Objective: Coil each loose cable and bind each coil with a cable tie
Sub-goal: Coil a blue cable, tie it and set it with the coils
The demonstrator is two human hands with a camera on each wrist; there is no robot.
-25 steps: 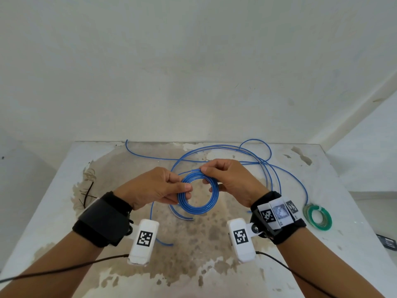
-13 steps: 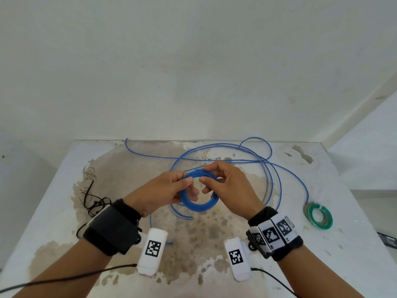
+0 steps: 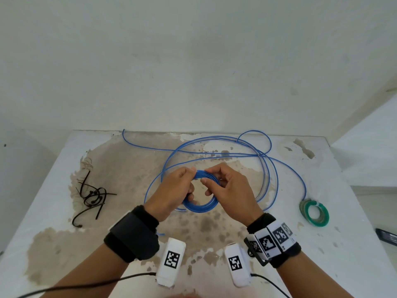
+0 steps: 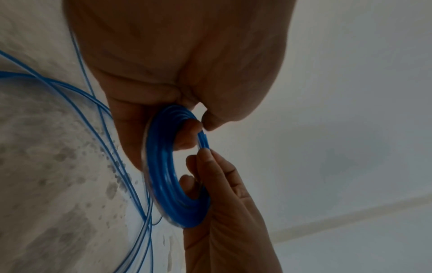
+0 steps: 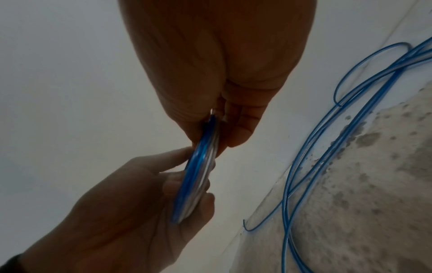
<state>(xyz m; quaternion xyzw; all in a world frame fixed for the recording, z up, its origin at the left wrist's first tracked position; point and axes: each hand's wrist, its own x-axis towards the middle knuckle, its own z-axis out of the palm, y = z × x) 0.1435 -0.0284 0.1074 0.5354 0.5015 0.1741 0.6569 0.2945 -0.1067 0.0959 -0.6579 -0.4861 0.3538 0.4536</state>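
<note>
A small blue cable coil (image 3: 203, 206) (image 4: 168, 177) (image 5: 198, 171) hangs above the table's middle, held between both hands. My left hand (image 3: 178, 188) grips its left side, thumb and fingers curled round the windings. My right hand (image 3: 223, 186) pinches the coil's right upper side. The rest of the blue cable (image 3: 214, 151) trails loose in wide loops over the far half of the table (image 3: 343, 244). Black cable ties (image 3: 92, 196) lie in a tangle at the left.
A bound green coil (image 3: 315, 212) lies near the table's right edge. A dark flat object (image 3: 387, 237) sits beyond that edge. White walls close the back and right. Loose cable loops (image 5: 327, 129) lie right of my hands.
Both hands have moved away from me with the coil, and it has turned between them. The ties at the left have come into fuller view.
</note>
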